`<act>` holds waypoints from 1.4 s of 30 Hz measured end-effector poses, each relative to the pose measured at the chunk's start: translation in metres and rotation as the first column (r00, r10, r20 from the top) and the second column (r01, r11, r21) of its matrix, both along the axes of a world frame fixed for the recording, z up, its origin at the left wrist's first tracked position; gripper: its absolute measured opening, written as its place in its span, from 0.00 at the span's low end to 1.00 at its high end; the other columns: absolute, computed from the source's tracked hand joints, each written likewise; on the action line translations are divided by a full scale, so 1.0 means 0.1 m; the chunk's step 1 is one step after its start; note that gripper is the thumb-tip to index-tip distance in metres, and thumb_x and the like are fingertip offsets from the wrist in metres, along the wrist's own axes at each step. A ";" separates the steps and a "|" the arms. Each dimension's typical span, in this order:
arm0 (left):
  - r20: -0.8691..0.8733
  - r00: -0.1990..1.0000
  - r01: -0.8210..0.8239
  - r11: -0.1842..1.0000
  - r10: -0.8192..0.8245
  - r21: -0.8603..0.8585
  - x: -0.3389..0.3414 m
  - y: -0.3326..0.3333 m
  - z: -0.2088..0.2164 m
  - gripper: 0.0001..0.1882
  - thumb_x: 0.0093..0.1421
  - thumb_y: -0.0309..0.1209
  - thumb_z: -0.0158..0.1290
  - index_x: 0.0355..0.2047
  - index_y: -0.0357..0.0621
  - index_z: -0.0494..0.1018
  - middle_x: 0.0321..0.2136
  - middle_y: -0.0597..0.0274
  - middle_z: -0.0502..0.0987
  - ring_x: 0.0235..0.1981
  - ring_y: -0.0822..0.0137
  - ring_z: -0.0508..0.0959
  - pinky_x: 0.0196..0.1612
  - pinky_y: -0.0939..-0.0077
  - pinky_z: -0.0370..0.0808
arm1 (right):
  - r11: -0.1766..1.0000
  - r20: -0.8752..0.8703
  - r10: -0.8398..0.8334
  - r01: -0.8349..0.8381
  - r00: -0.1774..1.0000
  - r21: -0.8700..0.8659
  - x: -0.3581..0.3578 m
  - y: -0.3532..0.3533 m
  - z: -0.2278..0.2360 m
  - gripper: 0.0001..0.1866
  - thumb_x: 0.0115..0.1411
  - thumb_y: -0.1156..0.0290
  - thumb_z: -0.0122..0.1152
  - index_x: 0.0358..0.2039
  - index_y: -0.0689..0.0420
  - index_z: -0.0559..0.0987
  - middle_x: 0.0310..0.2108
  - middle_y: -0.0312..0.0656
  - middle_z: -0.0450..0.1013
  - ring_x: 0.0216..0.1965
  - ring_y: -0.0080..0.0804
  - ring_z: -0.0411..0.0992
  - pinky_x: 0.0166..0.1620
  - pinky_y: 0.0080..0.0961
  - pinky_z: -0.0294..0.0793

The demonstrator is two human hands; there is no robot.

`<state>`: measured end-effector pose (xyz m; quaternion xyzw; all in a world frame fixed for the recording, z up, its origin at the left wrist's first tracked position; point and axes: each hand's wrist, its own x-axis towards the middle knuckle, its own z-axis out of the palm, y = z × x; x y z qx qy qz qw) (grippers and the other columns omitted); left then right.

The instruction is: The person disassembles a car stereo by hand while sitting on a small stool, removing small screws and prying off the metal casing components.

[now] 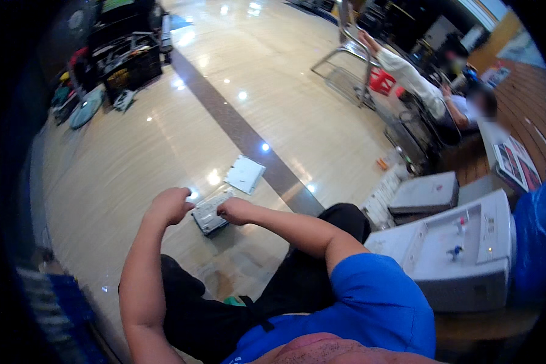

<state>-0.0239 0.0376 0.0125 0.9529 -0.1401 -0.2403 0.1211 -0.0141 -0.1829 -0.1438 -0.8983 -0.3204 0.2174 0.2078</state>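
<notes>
A flat metal-topped box with dark sides, like the body of some electronic device, lies on the floor before me. My left hand is beside its left edge, fingers bent with a gap between them and nothing visible in them. Over the box's right part, my right hand has its fingers closed together. Whatever they may hold is too small to make out. Just beyond the box, a white flat panel rests separately on the floor.
At right lies a white water dispenser with red and blue taps, near a grey box. A person reclines farther right, by a metal-framed chair. A black crate of tools stands far left. The tiled floor is glossy.
</notes>
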 end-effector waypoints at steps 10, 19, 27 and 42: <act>0.013 1.000 0.002 1.000 -0.002 0.000 0.02 -0.04 -0.13 0.20 0.59 0.37 0.57 0.50 0.42 0.74 0.47 0.46 0.77 0.50 0.49 0.75 0.52 0.58 0.73 | 0.995 0.000 0.081 -0.081 0.997 -0.052 0.02 0.01 -0.01 0.12 0.53 0.71 0.54 0.35 0.58 0.82 0.33 0.55 0.78 0.37 0.53 0.77 0.42 0.44 0.76; 0.029 0.999 0.017 1.000 -0.017 -0.009 0.07 -0.07 -0.18 0.21 0.59 0.37 0.58 0.50 0.42 0.73 0.46 0.45 0.77 0.50 0.48 0.76 0.51 0.58 0.73 | 0.993 -0.006 0.030 -0.029 1.000 0.112 0.03 -0.04 -0.09 0.13 0.52 0.73 0.54 0.37 0.57 0.82 0.34 0.54 0.78 0.38 0.53 0.77 0.41 0.43 0.76; 0.033 0.999 0.011 1.000 -0.011 0.010 0.03 -0.09 -0.12 0.21 0.59 0.37 0.58 0.50 0.41 0.73 0.46 0.45 0.78 0.49 0.48 0.76 0.52 0.58 0.73 | 0.999 0.008 0.045 -0.045 0.999 -0.021 0.04 0.00 -0.06 0.08 0.53 0.74 0.54 0.30 0.61 0.80 0.31 0.55 0.77 0.38 0.54 0.76 0.40 0.45 0.75; 0.039 0.999 0.015 1.000 -0.014 -0.017 0.03 -0.02 -0.15 0.20 0.59 0.36 0.57 0.50 0.40 0.74 0.45 0.44 0.78 0.48 0.46 0.76 0.51 0.57 0.73 | 0.997 -0.028 0.004 -0.002 1.000 0.075 0.02 0.02 -0.06 0.10 0.53 0.70 0.55 0.33 0.58 0.81 0.33 0.53 0.78 0.39 0.52 0.76 0.42 0.43 0.75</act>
